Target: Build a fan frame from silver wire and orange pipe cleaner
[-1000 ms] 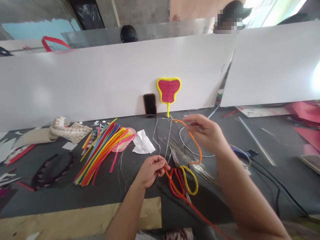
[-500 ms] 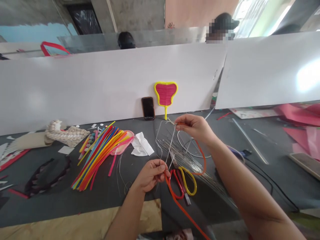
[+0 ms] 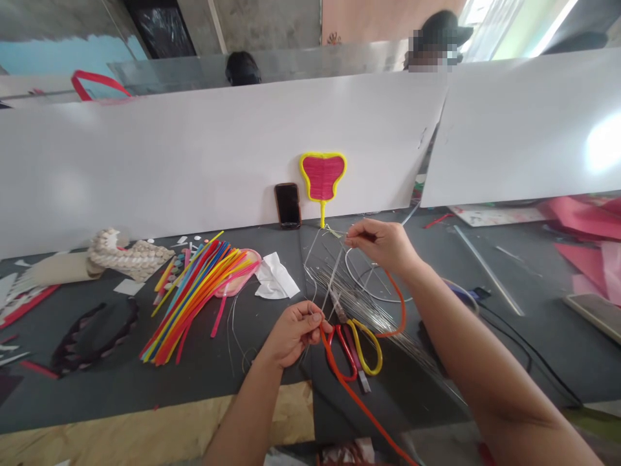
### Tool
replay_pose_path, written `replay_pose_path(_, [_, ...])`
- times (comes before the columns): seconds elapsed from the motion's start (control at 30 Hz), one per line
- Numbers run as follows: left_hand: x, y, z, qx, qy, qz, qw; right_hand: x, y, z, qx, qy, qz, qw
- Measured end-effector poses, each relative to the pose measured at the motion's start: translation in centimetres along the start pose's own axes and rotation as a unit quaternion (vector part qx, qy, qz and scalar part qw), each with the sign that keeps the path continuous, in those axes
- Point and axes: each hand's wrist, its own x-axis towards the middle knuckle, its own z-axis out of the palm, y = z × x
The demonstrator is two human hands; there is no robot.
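My left hand (image 3: 294,333) is pinched shut near the table, holding a thin silver wire (image 3: 332,285) together with one end of an orange plastic tube (image 3: 356,398). My right hand (image 3: 383,244) is pinched on the upper end of that wire and on the orange tube, which loops down behind my wrist. The wire runs taut between the two hands. Below them lie scissors (image 3: 356,346) with one red and one yellow handle, on a fan of thin wires (image 3: 369,304).
A bundle of coloured tubes (image 3: 198,288) lies to the left beside crumpled white paper (image 3: 275,277) and a woven shell piece (image 3: 129,254). A phone (image 3: 288,205) and a pink-and-yellow fan (image 3: 323,178) lean on the white partition (image 3: 194,149). People's heads show beyond it.
My right hand has gone from open fingers to a pinch on the wire's top end, moving left and toward the wire. The left hand has stayed almost in place.
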Motion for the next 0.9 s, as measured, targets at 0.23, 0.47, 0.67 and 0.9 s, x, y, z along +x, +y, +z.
replay_pose_path(0.23, [0.4,-0.2,0.1,0.058,0.034,0.032,0.997,0.4,-0.3,0.4,0.192,-0.039,0.091,0.976])
replay_pose_path(0.47, [0.5,-0.7,-0.1,0.100,0.040,-0.002,0.994,0.8,-0.9,1.1,0.131,-0.060,0.081,0.986])
replay_pose_path(0.67, [0.6,-0.6,-0.3,0.082,0.062,0.021,0.994,1.8,-1.3,1.5,0.025,-0.062,-0.011,0.998])
replay_pose_path(0.9, [0.8,0.5,-1.3,-0.083,0.183,0.126,0.971,-3.9,-4.2,1.2,-0.038,0.045,-0.053,0.997])
